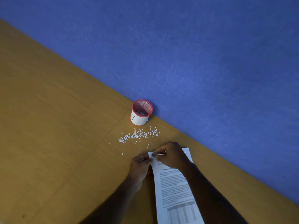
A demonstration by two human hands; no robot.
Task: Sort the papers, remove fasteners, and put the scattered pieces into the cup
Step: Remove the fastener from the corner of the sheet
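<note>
Printed papers [176, 191] lie on the wooden table [56, 126] at the lower middle. My left hand [140, 167] pinches their top left corner. My right hand [173, 155] rests on the top edge and grips a thin metal pin or fastener [159, 154] at that corner. Beyond my hands, small white paper pieces [137, 135] lie scattered over the table. A red mesh cup [141, 112] with a white wrap stands past them against the wall, with some pieces inside.
A blue wall [210, 62] runs diagonally along the table's far edge, just behind the cup and the papers. Bare wood stretches to the left of my hands.
</note>
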